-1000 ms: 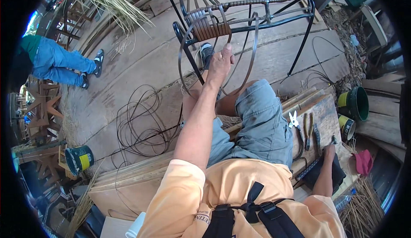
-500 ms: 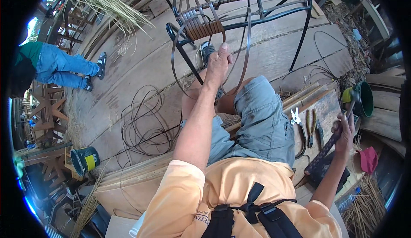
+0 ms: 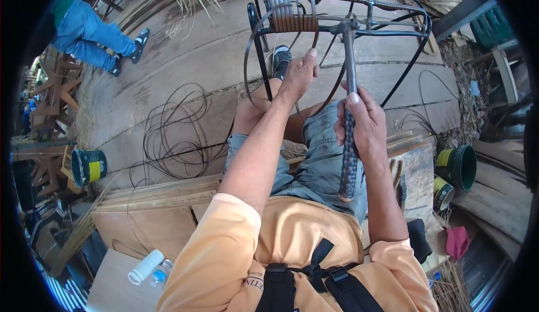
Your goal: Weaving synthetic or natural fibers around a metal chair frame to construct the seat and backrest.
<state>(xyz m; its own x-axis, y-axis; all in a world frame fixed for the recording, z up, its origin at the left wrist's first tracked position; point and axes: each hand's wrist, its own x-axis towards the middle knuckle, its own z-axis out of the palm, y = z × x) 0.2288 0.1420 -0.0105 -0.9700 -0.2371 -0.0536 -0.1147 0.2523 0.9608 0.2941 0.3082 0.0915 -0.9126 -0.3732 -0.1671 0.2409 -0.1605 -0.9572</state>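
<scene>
Before me stands a black metal frame (image 3: 418, 65), its top bar wrapped in brown strip. On its left part is a tight band of brown strip winding (image 3: 295, 24), from which long loops of brown strip (image 3: 247, 65) hang down. Just below this band, my left hand (image 3: 300, 76) is closed with the thumb up, gripping a brown strip that runs down from the winding. My right hand (image 3: 365, 121) is wrapped around a hammer (image 3: 350, 59) with a dark, patterned grip. The hammer's head is up at the frame's lower bar, right of the winding; whether it touches cannot be told.
Loose dark strip lies coiled (image 3: 174, 138) on the board floor at left. A person in jeans (image 3: 92, 28) stands at far left. Green buckets (image 3: 457, 166) stand at right, beside a wooden bench (image 3: 418, 180). A white cup (image 3: 146, 267) lies behind my left side.
My right hand has brought the hammer from the bench at right up to the frame. My left hand stays closed below the winding. The view has shifted.
</scene>
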